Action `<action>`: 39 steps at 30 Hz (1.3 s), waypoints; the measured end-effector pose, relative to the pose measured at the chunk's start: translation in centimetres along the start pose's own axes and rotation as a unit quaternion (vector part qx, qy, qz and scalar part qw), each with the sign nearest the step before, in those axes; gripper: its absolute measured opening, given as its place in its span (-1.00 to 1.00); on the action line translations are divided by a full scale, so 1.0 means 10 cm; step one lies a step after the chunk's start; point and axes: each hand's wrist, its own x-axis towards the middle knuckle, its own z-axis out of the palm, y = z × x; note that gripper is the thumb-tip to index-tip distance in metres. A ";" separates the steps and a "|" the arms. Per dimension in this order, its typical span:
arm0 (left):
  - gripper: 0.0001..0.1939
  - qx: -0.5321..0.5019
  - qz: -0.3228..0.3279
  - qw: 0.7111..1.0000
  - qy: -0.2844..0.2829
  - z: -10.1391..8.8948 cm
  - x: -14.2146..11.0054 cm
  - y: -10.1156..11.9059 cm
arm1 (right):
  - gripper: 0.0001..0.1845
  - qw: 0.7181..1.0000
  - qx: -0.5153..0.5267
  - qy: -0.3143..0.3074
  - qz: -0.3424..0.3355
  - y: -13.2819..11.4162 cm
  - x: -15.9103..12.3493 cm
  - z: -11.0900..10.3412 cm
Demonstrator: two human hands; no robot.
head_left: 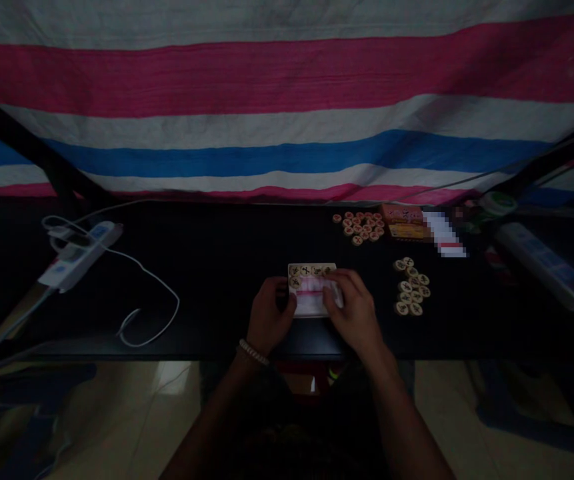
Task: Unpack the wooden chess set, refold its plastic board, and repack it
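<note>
We have our left hand [268, 312] at the left side of a small open box [309, 311], fingers curled against its outside and thumb over the near left edge, so we hold it in a narrow grip. Our right hand [359, 311] arches over the right side, fingers bent toward the far right corner and thumb reaching inside; we cannot tell whether a piece is pinched there. The box sits in front of us, near the front edge of the black table [227, 283]. Inside, we see four round game pieces [306, 271] in a row along the far wall and a fifth below the leftmost one; pale pink and white shows across the rest. A beaded bracelet [253, 352] circles our left wrist. To the right of our right hand lies a loose cluster of dark-marked pieces [416, 309], and farther back a group of red-marked pieces [357, 240], just beside an orange carton [407, 223]. Well off to our left rests a white power strip [81, 257] with a looping cable [179, 302]; another strip [547, 267] lies at far right. Behind the table hangs a striped sheet [287, 77].
</note>
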 end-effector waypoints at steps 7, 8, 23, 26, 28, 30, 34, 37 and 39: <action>-0.73 0.012 0.000 1.000 0.000 0.01 0.01 -0.01 | -0.65 0.951 -0.279 0.059 0.121 0.93 -0.27 -0.68; -0.73 0.012 0.000 1.000 0.001 0.01 0.01 -0.02 | -0.66 0.951 -0.283 0.047 0.120 1.00 -0.30 -0.70; -0.74 0.019 0.025 0.999 0.011 0.03 0.01 -0.01 | -0.64 0.954 -0.265 0.069 0.120 1.09 -0.20 -0.63; -0.73 0.016 0.023 1.000 0.012 0.03 0.02 -0.02 | -0.67 0.957 -0.263 0.069 0.105 1.11 -0.19 -0.61; -0.73 0.014 0.022 1.000 0.011 0.03 0.02 -0.02 | -0.69 0.957 -0.259 0.074 0.105 1.14 -0.17 -0.61; -0.74 0.014 0.021 1.000 0.010 0.03 0.02 -0.02 | -0.72 0.959 -0.250 0.075 0.109 1.17 -0.15 -0.61; -0.75 0.016 0.022 1.000 0.010 0.03 0.02 -0.03 | -0.74 0.965 -0.236 0.057 0.101 1.08 -0.08 -0.64; -0.75 0.019 0.018 1.000 0.010 0.02 0.02 -0.03 | -0.77 0.977 -0.186 0.069 0.077 0.78 -0.04 -0.58; -0.75 0.019 0.018 1.000 0.007 0.02 0.02 -0.02 | -0.80 0.991 -0.102 0.064 0.051 0.50 -0.01 -0.47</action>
